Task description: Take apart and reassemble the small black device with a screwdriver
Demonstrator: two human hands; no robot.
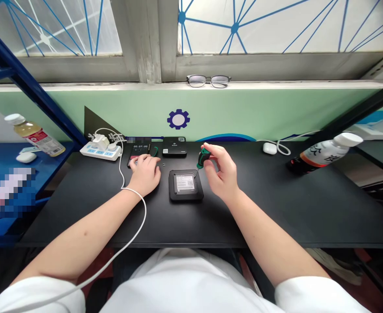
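Square black device (185, 184), white label uppermost: flat on the black table (184, 226), between the two hands, near both. All places below are given from it.
Right hand (222, 169): just right of the device; thumb and fingers pinch the green-and-black handle of a screwdriver (204, 157), its shaft slanting down to the device's far right corner. Whether the tip touches cannot be told.
Left hand (145, 174): left of the device, palm down, fingers slightly spread, fingertips over the near end of a phone (140, 151) reading 00:07:00.
Small metal pieces (164, 164): just beyond the device's far left corner.
Flat black box (174, 148): beyond the device; closed, contents unseen.
Power strip (100, 151), white, plugs seated: far left of the device.
White earbud case (270, 148): beyond and right; shut.
Bottle (323, 153), white-capped, lower part dark: well right.
Second bottle (38, 135), white-capped, yellowish liquid inside: well left, on a blue table (59, 167).
Eyeglasses (208, 81): farthest, on the ledge (129, 88).
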